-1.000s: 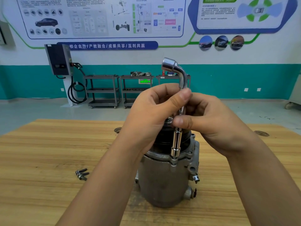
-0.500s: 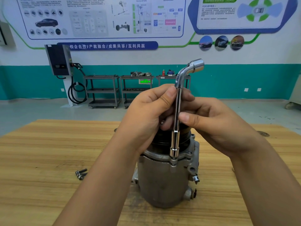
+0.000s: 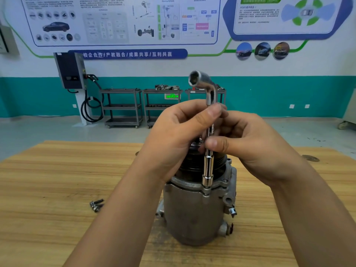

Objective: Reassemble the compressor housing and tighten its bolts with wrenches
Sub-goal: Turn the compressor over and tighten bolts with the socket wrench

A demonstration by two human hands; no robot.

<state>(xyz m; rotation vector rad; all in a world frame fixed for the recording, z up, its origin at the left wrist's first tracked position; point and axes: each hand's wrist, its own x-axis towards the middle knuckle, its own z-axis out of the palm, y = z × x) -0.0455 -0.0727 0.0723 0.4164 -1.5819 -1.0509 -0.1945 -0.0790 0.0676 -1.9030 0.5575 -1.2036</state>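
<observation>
Compressor housing [image 3: 194,212]: stands on end, mid-table, towards the near edge. Nothing clamps it.

Wrench [image 3: 208,168]: upright, its lower socket seated over a bolt [image 3: 206,192] on the housing's top flange, near side. Left hand [image 3: 173,139] pinches the shaft high up, just under the bend. Right hand [image 3: 250,149] pinches it lower, thumb across the shaft. Both hands grasp the wrench, neither the housing.

Risks, as judged:
- If the shaft leans, the socket may ride off the bolt head and round it.
- Fingertip turning gives little force, so the bolt may end up under-tightened.
- A sideways pull on the bent end could rock or tip the free-standing housing.
- Spare bolts [image 3: 96,205] lie loose to the left and may roll.

Materials: the housing is dull grey cast metal, scuffed and roughly cylindrical, with lugs at the rim. A black grooved part on top is partly hidden by the hands. The wrench is bright chrome and L-shaped, with an open hex socket at the upper end. The table [image 3: 48,180] is pale grained wood, stained dark at the housing's base.
</observation>
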